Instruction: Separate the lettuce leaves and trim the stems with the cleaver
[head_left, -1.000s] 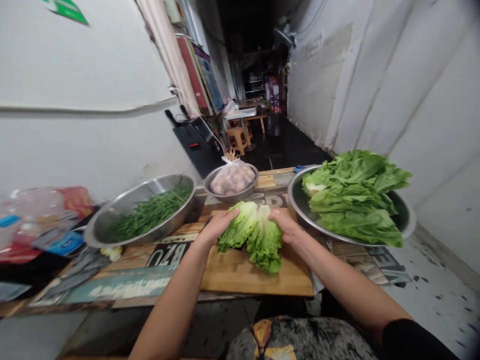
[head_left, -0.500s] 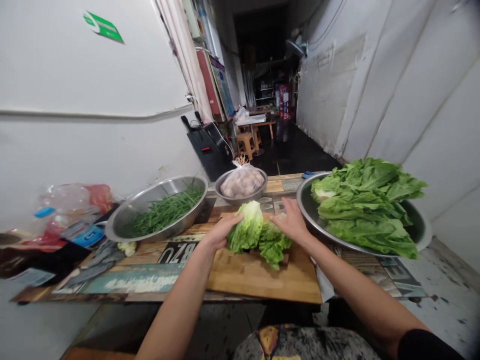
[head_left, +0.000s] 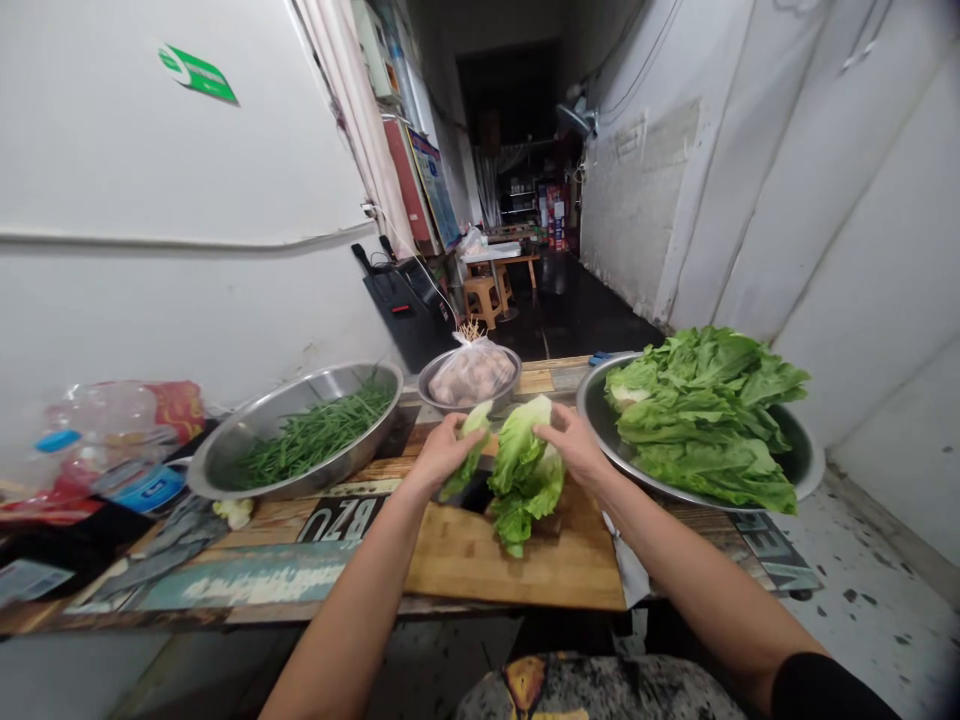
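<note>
My left hand (head_left: 442,452) pinches a lettuce leaf (head_left: 469,452) between thumb and fingers, above the far left part of the wooden cutting board (head_left: 480,565). With my right hand (head_left: 571,440) I grip the pale upper end of a second piece of lettuce (head_left: 517,450), whose ruffled green part hangs down over the board. The two pieces are apart, with a gap between them. Under them lies a dark flat thing on the board, partly hidden; its kind I cannot make out.
Right of the board, a metal basin (head_left: 808,470) is heaped with leafy lettuce (head_left: 697,430). A basin (head_left: 217,468) of long green vegetables (head_left: 315,440) stands left. Behind the board is a bowl (head_left: 442,392) with a plastic bag (head_left: 476,370). A grey cloth (head_left: 176,540) and bottles lie far left.
My hands have parted the lettuce: the left now has a smaller leaf at the left. My right hand, open beside the lettuce before, has closed on the larger piece. The view has shifted slightly.
</note>
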